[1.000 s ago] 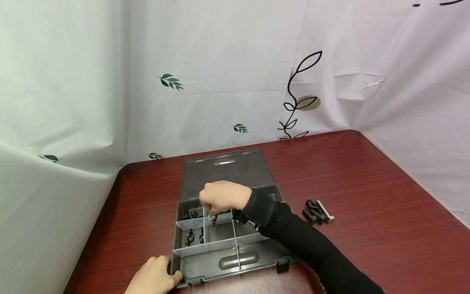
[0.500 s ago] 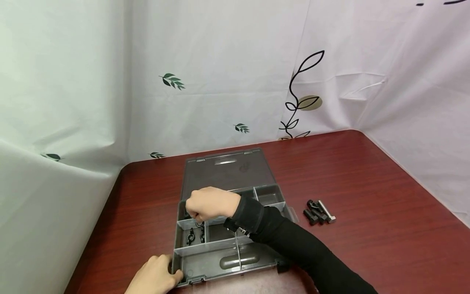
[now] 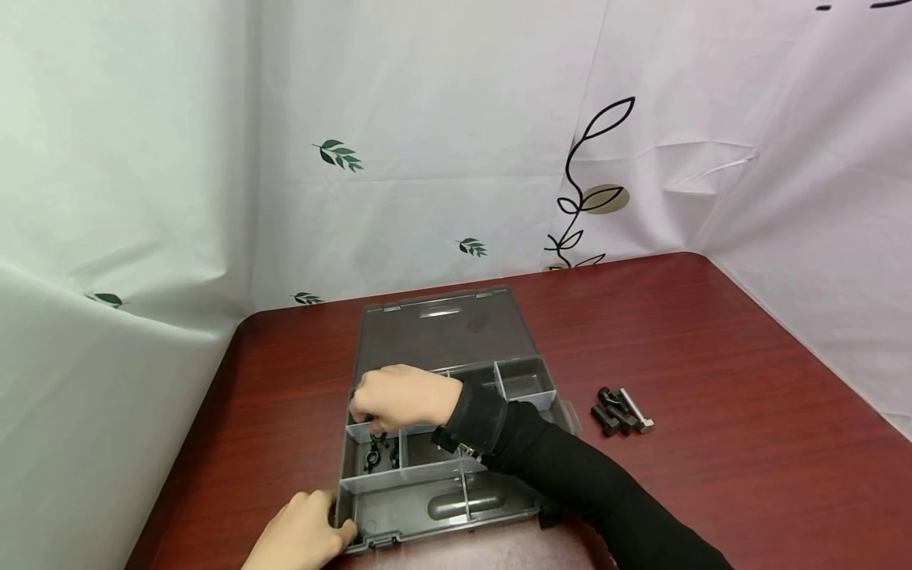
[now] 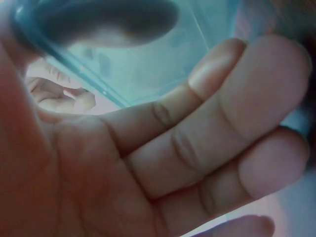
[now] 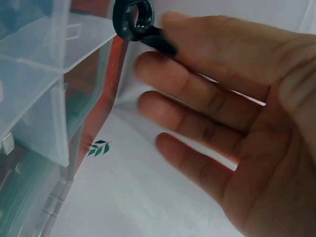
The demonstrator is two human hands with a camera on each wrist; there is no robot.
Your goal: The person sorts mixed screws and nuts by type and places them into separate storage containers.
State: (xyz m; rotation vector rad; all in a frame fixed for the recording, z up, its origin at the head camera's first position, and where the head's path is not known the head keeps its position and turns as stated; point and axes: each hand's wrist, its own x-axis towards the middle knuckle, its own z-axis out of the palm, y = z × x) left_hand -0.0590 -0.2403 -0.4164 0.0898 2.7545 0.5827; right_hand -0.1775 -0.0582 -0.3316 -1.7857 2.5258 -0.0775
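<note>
An organizer box (image 3: 395, 518) of grey translucent plastic lies open, divided into compartments. My left hand (image 3: 301, 532) grips its front left corner, thumb over the front edge and fingers along the left side. My right hand (image 3: 408, 396) is over the left compartments, palm down. Between thumb and index finger it pinches a black wing nut (image 5: 143, 30) by one wing, the threaded ring hanging clear of the fingertips; the other fingers stretch out loosely. Another wing nut (image 3: 373, 458) lies in the left compartment below the hand. The hand hides the back left compartment.
The box's lid (image 3: 438, 336) lies folded back on the table (image 3: 712, 356). Several black bolts (image 3: 606, 421) and a silver bolt (image 3: 636, 408) are piled to the right of the box. A patterned white cloth (image 3: 427, 158) hangs behind the table and at its sides.
My right hand has moved left, from the middle compartments to the left ones, with the wing nut in its fingers. The left hand has stayed at the box's corner.
</note>
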